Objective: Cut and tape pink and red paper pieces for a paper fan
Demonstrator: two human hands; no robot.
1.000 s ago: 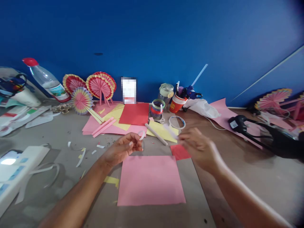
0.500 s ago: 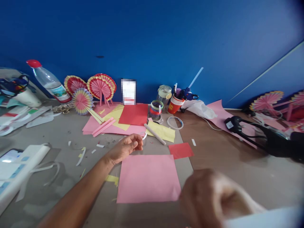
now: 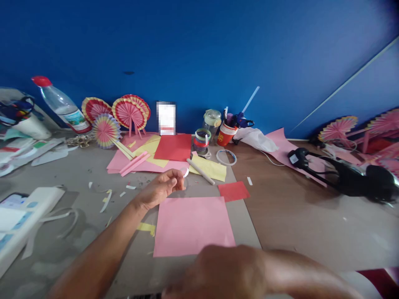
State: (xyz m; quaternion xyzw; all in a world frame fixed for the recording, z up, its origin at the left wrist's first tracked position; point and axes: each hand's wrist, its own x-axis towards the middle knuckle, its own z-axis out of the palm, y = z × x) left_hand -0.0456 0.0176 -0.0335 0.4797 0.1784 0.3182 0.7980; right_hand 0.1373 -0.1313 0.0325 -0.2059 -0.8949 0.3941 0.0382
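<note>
Half curled, our left hand (image 3: pixel 164 187) holds a white strip (image 3: pixel 186 172) beyond pink paper (image 3: pixel 193 226) near the grey table's (image 3: pixel 245 233) right edge. We cannot tell our blurred right hand's (image 3: pixel 226 272) grip.

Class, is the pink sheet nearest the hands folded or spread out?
Spread: the pink sheet lies flat as one broad piece, with no fold showing; the right hand hides part of its near edge.

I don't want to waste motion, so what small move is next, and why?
Perhaps bring your left hand over the flat, rectangular pink paper sheet: that hand holds a thin, curled white strip beyond the sheet's far edge, while your blurred right hand hides part of the near edge.
</note>
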